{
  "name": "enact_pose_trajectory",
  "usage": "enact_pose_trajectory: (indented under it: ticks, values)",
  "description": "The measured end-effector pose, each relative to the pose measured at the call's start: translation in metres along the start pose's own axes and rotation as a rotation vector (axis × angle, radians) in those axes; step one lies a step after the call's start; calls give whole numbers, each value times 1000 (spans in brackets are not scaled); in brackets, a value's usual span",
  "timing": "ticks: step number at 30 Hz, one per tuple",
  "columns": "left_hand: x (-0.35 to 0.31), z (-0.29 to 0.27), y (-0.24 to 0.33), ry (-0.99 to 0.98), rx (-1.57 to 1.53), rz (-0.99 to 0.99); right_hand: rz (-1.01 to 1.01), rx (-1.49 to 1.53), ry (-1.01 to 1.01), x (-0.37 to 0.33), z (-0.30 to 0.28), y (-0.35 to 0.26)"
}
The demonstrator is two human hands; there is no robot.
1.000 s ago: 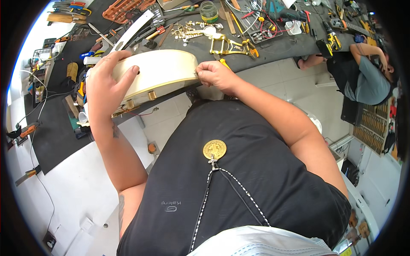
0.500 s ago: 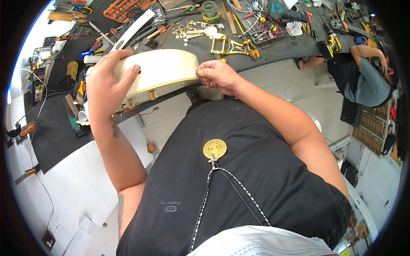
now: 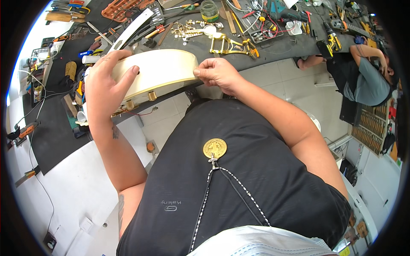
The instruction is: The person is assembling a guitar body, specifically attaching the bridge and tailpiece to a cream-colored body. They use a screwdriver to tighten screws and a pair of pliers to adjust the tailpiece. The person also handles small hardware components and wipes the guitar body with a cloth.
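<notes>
The cream guitar body (image 3: 160,70) lies on its side at the near edge of the dark bench (image 3: 273,47), tilted, its rim facing the person. The left hand (image 3: 104,83) wraps over the body's left end, fingers (image 3: 128,74) spread across the cream side and the thumb on top, gripping it firmly. The right hand (image 3: 218,73) is at the body's right end, fingertips pinched together against the rim edge; whether they hold something small there cannot be told. Gold knobs (image 3: 151,96) and a thin red wire (image 3: 136,113) show under the body's lower edge.

Behind the body, a white neck piece (image 3: 130,30) slants away from it. Right of that and beyond the body lie gold hardware (image 3: 232,45), small gold parts (image 3: 188,30) and a green glass jar (image 3: 209,10). An orange tray (image 3: 124,7) sits far behind the body, to the left. Well to the right of the body, another person in a grey shirt (image 3: 367,81) sits on the floor by the bench.
</notes>
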State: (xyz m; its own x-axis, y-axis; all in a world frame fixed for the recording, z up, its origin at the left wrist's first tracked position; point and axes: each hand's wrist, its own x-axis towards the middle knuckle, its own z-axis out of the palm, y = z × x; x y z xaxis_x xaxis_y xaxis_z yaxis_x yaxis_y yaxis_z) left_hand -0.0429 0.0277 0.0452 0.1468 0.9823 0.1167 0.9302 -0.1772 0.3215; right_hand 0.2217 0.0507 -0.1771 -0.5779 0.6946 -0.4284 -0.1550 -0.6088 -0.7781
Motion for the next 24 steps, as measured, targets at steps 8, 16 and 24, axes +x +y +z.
enact_pose_trajectory:
  ticks: [8, 16, 24]
  values:
    - [0, 0, -2, 1, -6, 4, 139, 125, 8, 4, -5, 14]
    - [-1, 0, -1, 3, 1, 16, 173, 217, -36, 6, -9, 19]
    - [-2, 0, -1, 2, 9, 2, 71, 230, 12, 6, 0, 25]
